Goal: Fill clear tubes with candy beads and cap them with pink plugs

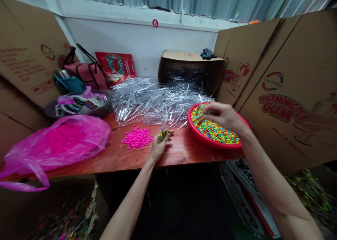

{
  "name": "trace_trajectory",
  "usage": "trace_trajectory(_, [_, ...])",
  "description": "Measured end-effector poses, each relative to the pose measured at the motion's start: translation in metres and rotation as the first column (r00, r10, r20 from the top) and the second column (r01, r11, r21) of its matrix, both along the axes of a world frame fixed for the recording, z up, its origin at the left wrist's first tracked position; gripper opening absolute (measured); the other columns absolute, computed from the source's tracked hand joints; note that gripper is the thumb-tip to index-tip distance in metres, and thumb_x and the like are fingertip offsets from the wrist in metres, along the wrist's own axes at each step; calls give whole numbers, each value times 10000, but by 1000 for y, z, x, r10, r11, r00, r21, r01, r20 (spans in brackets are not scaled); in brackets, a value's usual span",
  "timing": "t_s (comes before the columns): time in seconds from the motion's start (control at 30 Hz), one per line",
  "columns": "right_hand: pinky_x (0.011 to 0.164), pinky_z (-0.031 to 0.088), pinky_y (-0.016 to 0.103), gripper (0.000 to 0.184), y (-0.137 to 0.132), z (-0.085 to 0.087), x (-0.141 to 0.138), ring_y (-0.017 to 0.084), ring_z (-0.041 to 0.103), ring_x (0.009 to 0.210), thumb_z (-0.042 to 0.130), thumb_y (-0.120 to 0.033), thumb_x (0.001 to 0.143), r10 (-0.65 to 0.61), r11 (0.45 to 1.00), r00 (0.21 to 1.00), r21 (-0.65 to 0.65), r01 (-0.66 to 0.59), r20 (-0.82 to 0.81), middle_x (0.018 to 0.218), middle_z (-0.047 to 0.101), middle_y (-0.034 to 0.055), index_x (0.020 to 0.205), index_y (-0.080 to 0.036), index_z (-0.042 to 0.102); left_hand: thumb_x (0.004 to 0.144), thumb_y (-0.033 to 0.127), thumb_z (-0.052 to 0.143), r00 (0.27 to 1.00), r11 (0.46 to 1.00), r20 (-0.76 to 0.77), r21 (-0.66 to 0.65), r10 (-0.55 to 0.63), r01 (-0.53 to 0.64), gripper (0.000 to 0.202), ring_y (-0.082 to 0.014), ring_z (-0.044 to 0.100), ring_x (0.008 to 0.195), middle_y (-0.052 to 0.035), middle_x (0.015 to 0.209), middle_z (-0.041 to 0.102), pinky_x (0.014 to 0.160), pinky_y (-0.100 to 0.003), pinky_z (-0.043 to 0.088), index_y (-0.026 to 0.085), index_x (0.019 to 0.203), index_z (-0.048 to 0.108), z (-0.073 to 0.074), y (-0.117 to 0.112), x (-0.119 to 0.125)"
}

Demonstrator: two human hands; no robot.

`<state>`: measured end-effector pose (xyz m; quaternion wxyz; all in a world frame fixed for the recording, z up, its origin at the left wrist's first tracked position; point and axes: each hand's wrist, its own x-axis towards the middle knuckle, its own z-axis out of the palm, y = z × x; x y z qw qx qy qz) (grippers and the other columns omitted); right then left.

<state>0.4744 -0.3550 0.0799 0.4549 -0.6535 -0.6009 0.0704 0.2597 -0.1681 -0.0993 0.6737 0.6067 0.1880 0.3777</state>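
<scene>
My left hand (158, 148) is closed around clear plastic tubes (165, 123), held upright above the front of the table. Small multicoloured candies (162, 134) show at their lower part, above my fingers; how many tubes I hold is unclear. Over a red basin (207, 140) of similar small candies (217, 130), my right hand (219, 115) is curled with its fingers together and pointing down left. Its fingertips are blurred, and I cannot make out what is in them. Left of my left hand lies a pile of small pink plastic caps (137, 137).
A heap of clear tubes (147, 97) spreads from an open cardboard box (191, 56) at the back. At left are a pink plastic bag (65, 138), a grey bowl (101, 108) and a red handbag (88, 73). Printed cartons (295, 92) wall in both sides.
</scene>
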Motion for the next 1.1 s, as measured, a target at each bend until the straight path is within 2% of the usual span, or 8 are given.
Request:
trace_trajectory(0.2, [690, 534, 344, 207, 62, -90, -68, 186, 645, 711, 627, -474, 955, 183, 971, 971, -127, -203, -155, 844, 674, -8, 891, -279, 601, 828, 525, 766, 997, 993, -67, 111, -43, 50, 397, -158, 649, 796, -59, 961, 747, 720, -259, 521, 183, 1022, 721, -7, 2, -8])
trace_trajectory(0.33, [661, 506, 324, 207, 81, -117, -78, 177, 611, 680, 629, -503, 946, 141, 978, 972, -128, -166, -187, 827, 635, -28, 933, -301, 586, 785, 461, 812, 997, 991, -81, 133, -17, 28, 336, -151, 623, 757, -13, 844, 697, 717, -255, 511, 190, 930, 676, -19, -1, -8])
trace_trajectory(0.5, [641, 518, 316, 147, 81, -118, -78, 174, 623, 696, 622, -438, 942, 163, 970, 955, -135, -201, -249, 878, 634, -18, 995, -302, 607, 766, 378, 840, 999, 992, -42, 127, 22, -17, 377, -169, 663, 843, -31, 962, 713, 788, -276, 526, 193, 1037, 655, -19, -1, -3])
trace_trajectory(0.63, [669, 554, 339, 133, 79, -120, -84, 172, 640, 713, 598, -348, 939, 143, 979, 968, -115, -169, -208, 1005, 608, 3, 1070, -329, 607, 763, 398, 844, 996, 990, -52, 113, -74, 79, 349, -169, 668, 802, -39, 920, 732, 745, -268, 521, 176, 988, 697, -16, 0, -1])
trace_trajectory(0.77, [741, 563, 381, 290, 67, -102, -77, 194, 640, 748, 609, -333, 942, 116, 989, 993, -90, -119, -37, 1041, 614, 29, 1231, -353, 598, 791, 417, 819, 993, 991, -91, 104, -79, 88, 338, -161, 664, 769, -44, 905, 750, 729, -266, 511, 169, 1008, 742, -22, 1, -2])
trace_trajectory(0.87, [773, 549, 387, 295, 49, -76, -43, 209, 628, 802, 652, -366, 922, -61, 998, 995, 38, 58, 83, 1051, 644, 71, 1198, -264, 649, 759, 415, 840, 997, 996, -80, 83, -19, 26, 364, -166, 673, 785, -55, 939, 758, 734, -267, 516, 172, 1015, 752, -28, 3, 0])
trace_trajectory(0.97, [716, 526, 362, 250, 33, -61, 10, 196, 615, 751, 664, -399, 894, -341, 934, 939, 127, 334, 39, 975, 681, 73, 1052, -206, 677, 748, 398, 845, 997, 997, -76, 72, 5, 0, 332, -166, 676, 781, -59, 926, 760, 723, -263, 518, 171, 974, 757, -32, 5, 2])
trace_trajectory(1.1, [691, 488, 358, 315, 29, -69, 65, 220, 628, 740, 743, -435, 772, -444, 892, 894, -66, 447, 58, 829, 689, 65, 938, -171, 697, 754, 382, 841, 996, 997, -93, 79, 3, 4, 329, -170, 685, 781, -62, 930, 768, 721, -266, 522, 173, 995, 760, -34, 7, 3])
